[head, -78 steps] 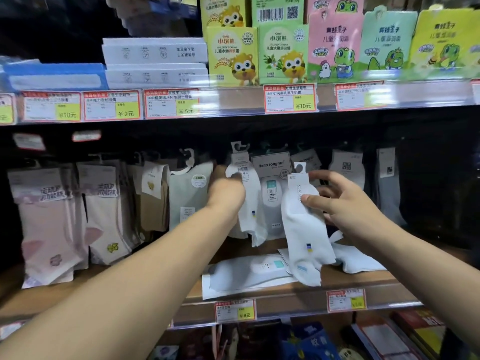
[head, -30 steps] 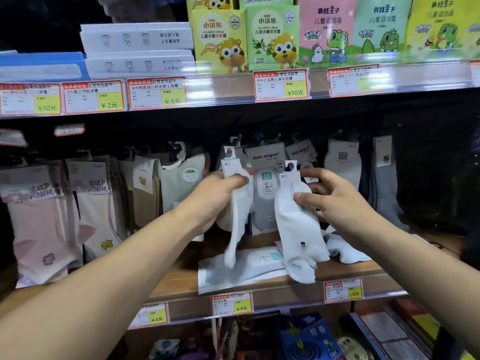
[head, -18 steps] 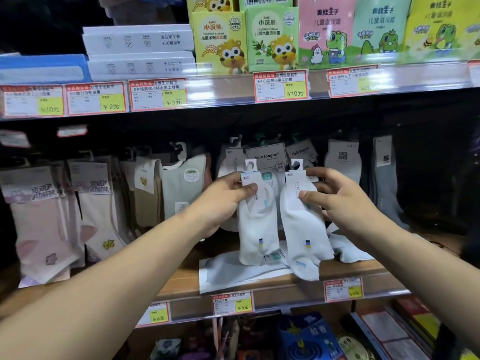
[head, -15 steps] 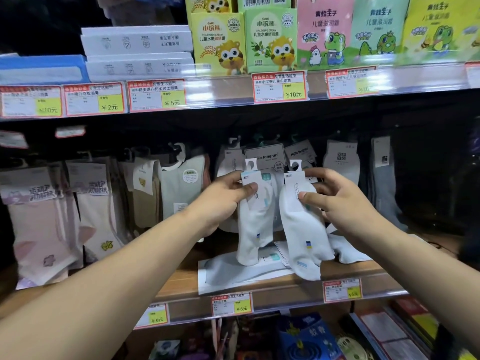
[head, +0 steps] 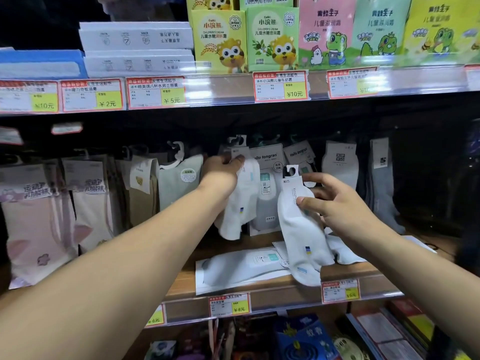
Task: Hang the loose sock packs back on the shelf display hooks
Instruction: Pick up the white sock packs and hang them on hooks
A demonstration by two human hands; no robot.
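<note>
Here, near the middle of the frame, the left hand (head: 222, 172) pinches the card top of a white sock pack (head: 240, 201) up by the hanging row. Lower right of it, the right hand (head: 337, 203) fingers grip another white sock pack (head: 298, 229) above the brown wooden shelf (head: 259, 292), where a flat white sock pack (head: 241, 266) lies.

My one view, head-worn, facing forward and slightly down, close to the shelf (head: 259, 294), forearms reaching in.
</note>
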